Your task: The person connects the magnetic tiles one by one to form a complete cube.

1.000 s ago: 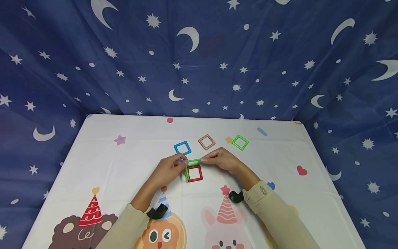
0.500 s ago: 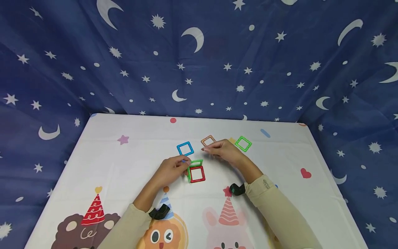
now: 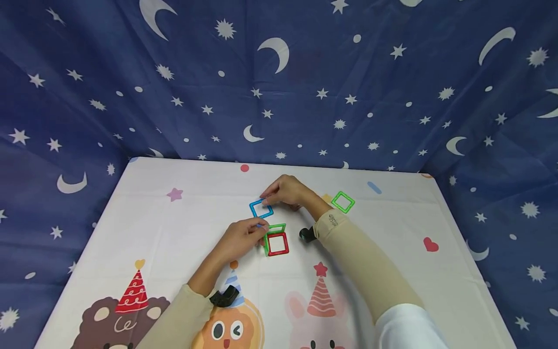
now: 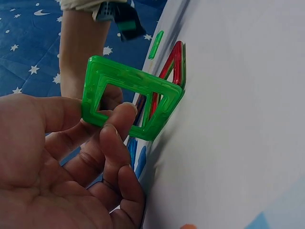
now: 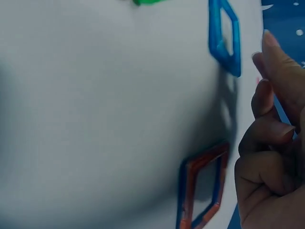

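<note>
My left hand (image 3: 240,240) pinches a green magnetic tile (image 4: 128,71) between thumb and fingers, a square frame standing on edge. It stands at the left side of a red tile (image 3: 278,253) lying flat, and a second upright green tile (image 3: 277,225) stands along the red tile's far side. My right hand (image 3: 285,191) hovers over a blue tile (image 3: 264,216) on the table. In the right wrist view its fingertips (image 5: 270,40) are close to the blue tile but apart from it, holding nothing. An orange tile (image 5: 187,191) lies beneath that hand, hidden in the head view.
Farther right on the white printed tablecloth (image 3: 383,232) lies another green tile (image 3: 338,208). A dark blue curtain (image 3: 196,72) with moons and stars hangs behind the table's far edge.
My right hand let go of the far green tile, then moved away and left past the orange tile to the blue one. My left hand keeps its pinch. The view shifted slightly.
</note>
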`<control>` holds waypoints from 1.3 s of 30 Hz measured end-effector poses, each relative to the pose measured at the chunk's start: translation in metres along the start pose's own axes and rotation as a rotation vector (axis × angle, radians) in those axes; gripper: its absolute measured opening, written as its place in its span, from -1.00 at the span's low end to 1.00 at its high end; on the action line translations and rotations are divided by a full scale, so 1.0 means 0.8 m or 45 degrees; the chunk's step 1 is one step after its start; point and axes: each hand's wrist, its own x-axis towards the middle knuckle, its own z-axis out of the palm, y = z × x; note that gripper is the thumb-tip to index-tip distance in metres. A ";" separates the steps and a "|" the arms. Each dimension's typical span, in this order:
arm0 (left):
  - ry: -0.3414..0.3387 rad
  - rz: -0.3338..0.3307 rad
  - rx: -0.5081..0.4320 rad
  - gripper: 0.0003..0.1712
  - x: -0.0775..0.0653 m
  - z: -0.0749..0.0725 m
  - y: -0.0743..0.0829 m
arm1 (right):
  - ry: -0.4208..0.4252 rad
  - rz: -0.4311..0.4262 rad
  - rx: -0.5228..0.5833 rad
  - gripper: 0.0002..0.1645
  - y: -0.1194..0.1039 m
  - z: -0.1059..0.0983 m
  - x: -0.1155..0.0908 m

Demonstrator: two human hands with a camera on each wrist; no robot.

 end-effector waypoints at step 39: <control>0.015 -0.009 0.009 -0.76 0.000 0.000 0.005 | 0.091 -0.193 -0.099 -0.67 0.022 -0.040 -0.061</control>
